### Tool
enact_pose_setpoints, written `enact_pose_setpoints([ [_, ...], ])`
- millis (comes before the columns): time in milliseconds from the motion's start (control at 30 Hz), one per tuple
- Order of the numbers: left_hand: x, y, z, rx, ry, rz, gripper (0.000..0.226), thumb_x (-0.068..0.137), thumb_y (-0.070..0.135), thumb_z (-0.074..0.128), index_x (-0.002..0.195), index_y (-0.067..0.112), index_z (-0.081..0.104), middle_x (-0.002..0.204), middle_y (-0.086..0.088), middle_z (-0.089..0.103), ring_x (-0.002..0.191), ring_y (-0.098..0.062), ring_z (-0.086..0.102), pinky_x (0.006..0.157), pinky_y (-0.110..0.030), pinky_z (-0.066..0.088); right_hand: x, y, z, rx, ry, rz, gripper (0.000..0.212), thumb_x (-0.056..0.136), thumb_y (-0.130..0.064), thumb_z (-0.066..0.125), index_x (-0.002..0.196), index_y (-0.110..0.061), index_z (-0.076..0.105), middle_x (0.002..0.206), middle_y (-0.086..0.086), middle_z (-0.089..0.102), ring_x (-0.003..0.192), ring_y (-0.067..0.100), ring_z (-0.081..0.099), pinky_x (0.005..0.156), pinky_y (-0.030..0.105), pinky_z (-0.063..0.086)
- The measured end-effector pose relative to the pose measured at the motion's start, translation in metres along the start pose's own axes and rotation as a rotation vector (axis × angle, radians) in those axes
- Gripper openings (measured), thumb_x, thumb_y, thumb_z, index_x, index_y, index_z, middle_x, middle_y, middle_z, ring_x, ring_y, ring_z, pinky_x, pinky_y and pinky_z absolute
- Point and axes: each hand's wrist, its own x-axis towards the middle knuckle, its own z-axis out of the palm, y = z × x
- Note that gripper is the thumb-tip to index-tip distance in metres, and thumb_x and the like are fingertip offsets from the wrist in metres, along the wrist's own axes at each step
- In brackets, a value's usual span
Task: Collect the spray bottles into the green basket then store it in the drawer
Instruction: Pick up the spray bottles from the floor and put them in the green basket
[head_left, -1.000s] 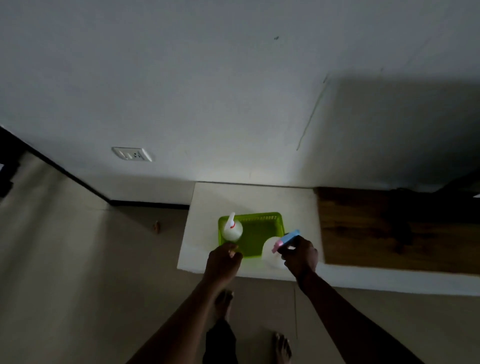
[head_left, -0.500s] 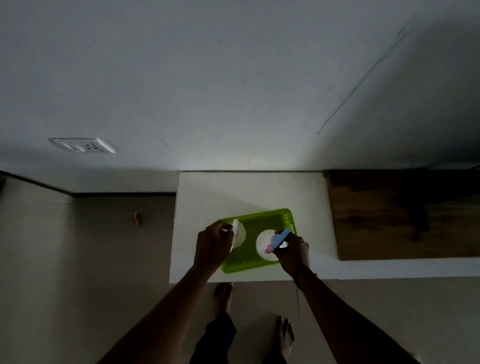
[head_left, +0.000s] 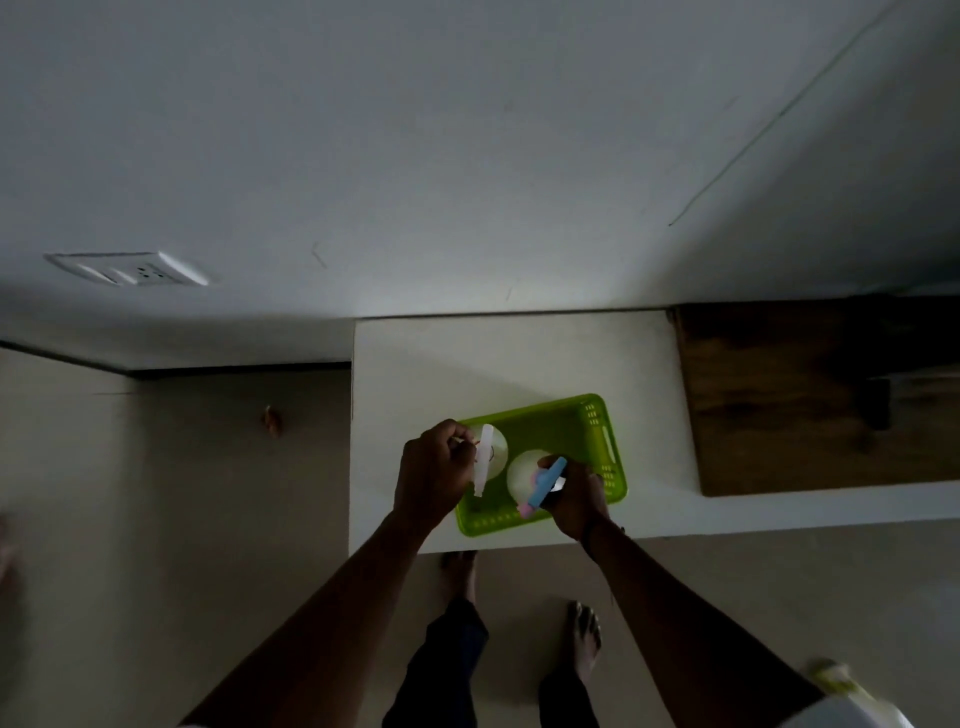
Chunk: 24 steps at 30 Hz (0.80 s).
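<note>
Green plastic frames both hands: the left hand (head_left: 434, 470) is curled round the white spray head of one spray bottle (head_left: 487, 457), at the green basket (head_left: 597, 421)'s left end; the right hand (head_left: 571, 493) is closed about the blue-and-pink trigger of the second bottle (head_left: 524, 470), near the basket's middle; both bottles stand upright inside the basket's walls, close together, though whether their bases already rest on its floor cannot be told from above. The basket lies skewed on the white counter (head_left: 467, 353), its near long side close to the counter's front edge; beyond the basket's right end sits a dark wooden surface (head_left: 805, 395); no drawer is visible. The risks, as I judge them: letting go before a bottle is seated could tip it against its neighbour; a careless tug on the light basket could slide it off the front edge; the dim light makes misjudging either easier.
</note>
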Motion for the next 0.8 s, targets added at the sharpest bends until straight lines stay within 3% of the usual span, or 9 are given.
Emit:
enact_pose_setpoints([
  [67,-0.003,0.000,0.000,0.007,0.004,0.034,0.010,0.085,0.017,0.061,0.084,0.010,0.068,0.081,-0.004,0.075,0.071,-0.020,0.069,0.057,-0.010,0.034,-0.003,0.001,-0.002,-0.022,-0.004,-0.001,0.042,0.078,-0.008,0.077,0.118,-0.004,0.064,0.120,0.016,0.067,0.111,0.031,0.061,0.087,0.039,0.053],
  [167,-0.007,0.000,0.001,0.012,0.019,0.034,0.011,0.085,0.018,0.063,0.085,0.009,0.070,0.082,-0.006,0.075,0.074,-0.023,0.070,0.062,-0.019,0.041,-0.011,0.004,-0.008,-0.014,0.017,0.007,0.043,0.078,-0.009,0.077,0.118,-0.006,0.064,0.123,0.013,0.066,0.114,0.030,0.059,0.083,0.032,0.050],
  [267,-0.011,0.001,-0.003,0.034,0.023,0.020,0.012,0.085,0.018,0.063,0.087,0.009,0.070,0.085,-0.009,0.075,0.078,-0.026,0.070,0.066,-0.024,0.047,-0.025,0.004,-0.018,0.059,0.078,0.000,0.046,0.081,-0.015,0.075,0.124,-0.010,0.060,0.122,0.015,0.064,0.114,0.033,0.059,0.088,0.046,0.054],
  [367,-0.017,0.006,-0.010,0.050,0.050,0.005,0.013,0.086,0.018,0.062,0.088,0.008,0.069,0.087,-0.010,0.075,0.079,-0.027,0.070,0.066,-0.024,0.046,-0.036,0.005,-0.032,0.041,0.106,-0.042,0.056,0.080,0.005,0.065,0.133,-0.008,0.052,0.127,0.022,0.060,0.117,0.039,0.056,0.090,0.056,0.052],
  [467,-0.027,0.020,-0.012,0.056,0.074,0.028,0.014,0.087,0.018,0.061,0.087,0.006,0.069,0.086,-0.012,0.075,0.077,-0.029,0.070,0.064,-0.023,0.042,-0.047,0.010,-0.047,-0.019,0.118,-0.043,0.068,0.077,0.014,0.059,0.138,-0.014,0.048,0.128,0.018,0.062,0.117,0.033,0.059,0.092,0.045,0.054],
  [567,-0.041,0.044,-0.007,0.045,0.076,0.053,0.015,0.087,0.018,0.062,0.091,0.005,0.070,0.091,-0.014,0.075,0.082,-0.032,0.070,0.066,-0.026,0.045,-0.067,0.017,-0.063,-0.009,0.137,-0.056,0.069,0.078,0.012,0.062,0.138,-0.017,0.047,0.125,0.015,0.065,0.109,0.029,0.064,0.084,0.036,0.055],
  [800,-0.108,0.110,0.042,0.025,-0.012,0.020,0.020,0.087,0.023,0.054,0.092,0.011,0.069,0.092,-0.014,0.073,0.093,-0.034,0.065,0.076,-0.034,0.046,-0.141,0.066,-0.109,0.099,0.174,-0.139,0.060,0.081,0.000,0.069,0.134,-0.020,0.050,0.120,0.010,0.067,0.092,0.024,0.067,0.071,0.030,0.053],
])
